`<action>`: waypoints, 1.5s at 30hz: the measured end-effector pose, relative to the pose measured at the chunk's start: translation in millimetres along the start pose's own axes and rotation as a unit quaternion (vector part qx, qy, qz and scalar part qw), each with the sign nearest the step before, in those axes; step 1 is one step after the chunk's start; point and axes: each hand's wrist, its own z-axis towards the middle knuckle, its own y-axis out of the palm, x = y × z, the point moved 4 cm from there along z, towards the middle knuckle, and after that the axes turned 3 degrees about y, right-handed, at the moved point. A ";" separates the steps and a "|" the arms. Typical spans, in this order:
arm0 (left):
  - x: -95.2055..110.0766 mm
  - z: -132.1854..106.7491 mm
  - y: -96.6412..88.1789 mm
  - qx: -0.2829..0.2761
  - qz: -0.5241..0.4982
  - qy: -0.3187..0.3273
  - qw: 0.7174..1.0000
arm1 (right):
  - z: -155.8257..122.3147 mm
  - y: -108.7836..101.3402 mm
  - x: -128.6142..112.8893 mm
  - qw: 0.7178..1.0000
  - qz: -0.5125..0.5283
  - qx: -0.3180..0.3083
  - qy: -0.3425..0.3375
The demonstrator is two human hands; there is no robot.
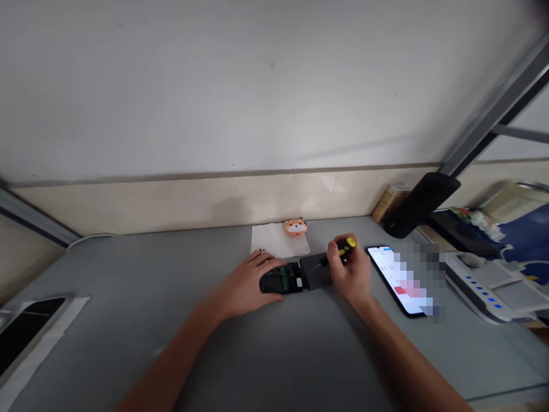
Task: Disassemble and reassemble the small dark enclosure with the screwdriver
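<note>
My left hand (pixel 251 280) lies over the left end of a small black device (pixel 278 281) whose cover is off, so a green circuit board (pixel 286 276) shows. Its fingers curl on the device's edge and hold it down on the grey table (pixel 128 297). My right hand (pixel 349 272) is closed round a black and yellow screwdriver (pixel 345 248), its tip pointing down-left toward a dark grey cover piece (pixel 315 270) next to the board.
A white paper sheet (pixel 274 240) lies behind the device with an orange animal-shaped figure (pixel 295 227) on it. A lit phone (pixel 397 277) lies to the right, then a white device with blue lights (pixel 489 286). A black lamp head (pixel 422 205) hangs at back right. A tray (pixel 26 326) sits far left.
</note>
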 end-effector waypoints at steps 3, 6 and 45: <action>-0.7 -1.4 0.8 0.003 -0.002 0.002 1.000 | 0.3 -1.8 4.6 1.000 0.014 0.004 0.017; 0.3 -2.4 2.5 0.010 -0.004 0.012 1.000 | -3.6 1.4 2.7 1.000 0.028 -0.010 0.006; 15.2 -0.4 9.9 0.080 0.034 0.078 0.993 | -13.5 16.7 -2.2 0.997 0.056 -0.061 -0.013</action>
